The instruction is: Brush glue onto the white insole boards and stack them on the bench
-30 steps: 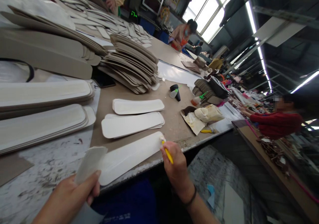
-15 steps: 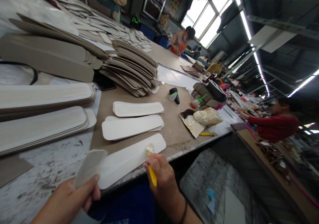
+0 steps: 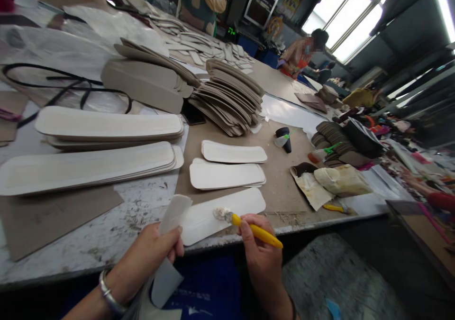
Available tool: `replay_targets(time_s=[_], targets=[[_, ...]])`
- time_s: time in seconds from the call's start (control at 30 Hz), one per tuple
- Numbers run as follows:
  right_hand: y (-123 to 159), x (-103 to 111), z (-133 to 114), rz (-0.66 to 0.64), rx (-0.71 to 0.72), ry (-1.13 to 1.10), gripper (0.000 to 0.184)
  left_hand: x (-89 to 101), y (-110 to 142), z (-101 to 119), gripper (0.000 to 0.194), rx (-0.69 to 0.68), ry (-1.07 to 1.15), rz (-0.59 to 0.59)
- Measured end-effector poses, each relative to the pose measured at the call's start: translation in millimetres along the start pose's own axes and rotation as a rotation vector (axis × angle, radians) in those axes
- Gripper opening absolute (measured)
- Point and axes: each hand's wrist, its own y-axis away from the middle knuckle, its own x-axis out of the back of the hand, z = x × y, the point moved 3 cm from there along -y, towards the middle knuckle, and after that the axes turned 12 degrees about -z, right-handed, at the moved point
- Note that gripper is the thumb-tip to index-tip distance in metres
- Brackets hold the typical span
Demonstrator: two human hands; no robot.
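Observation:
My right hand [image 3: 261,251] is closed around the yellow handle of a brush [image 3: 259,231]. Its bristle end, clotted with whitish paste, rests on a long white rounded panel [image 3: 227,208] at the table's front edge. In my left hand [image 3: 156,249] a pale, thin strip [image 3: 177,212] is pinched between thumb and fingers. The strip's upper end overlaps the near left end of the panel, and its lower part hangs below the table edge. Just behind lie two small piles of white panels, a nearer pile [image 3: 227,175] and a farther one [image 3: 234,153].
Longer white panels [image 3: 85,166] are stacked at left, with bundled grey-brown panels [image 3: 227,99] behind. A black strap [image 3: 71,85] curls over plastic. Toward the right lie a small bottle [image 3: 280,141], a paste-crusted wrap [image 3: 341,180] and another yellow brush [image 3: 334,208]. Co-workers stand beyond.
The view has swung left, so the scene sits further right. The brush has moved toward the panel's left end, and its handle now lies flatter, pointing right. My left hand still grips the strip.

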Motion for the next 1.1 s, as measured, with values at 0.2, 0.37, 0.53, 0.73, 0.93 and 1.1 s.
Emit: replay_targets(time_s=[0.2,0.37,0.53,0.73,0.93,1.1], targets=[[-0.2,-12.2,-2.6,-0.087,-0.088,-0.151,0.011,-0.3,-0.6,-3.1,0.043,0.020,0.012,0.012],[-7.4,7.6,16.4,0.020,-0.034,0.057,0.013,-1.1,0.2,-3.3,0.043,0.021,0.021,0.014],[-9.1,11.4,2.9,-0.001,-0.086,0.000,0.014,0.0,2.0,1.3,0.041,0.011,0.032,-0.004],[-5.0,-24.0,-4.9,-0.147,-0.085,-0.184,0.013,-0.3,2.8,1.8,0.036,0.008,0.032,-0.015],[-13.8,21.0,5.1,0.027,-0.007,0.160,0.015,1.3,2.5,2.2,0.037,-0.010,0.037,0.041],[-22.5,31.6,-17.1,-0.018,0.076,0.088,0.023,9.3,20.1,14.4,0.031,-0.083,0.035,0.204]])
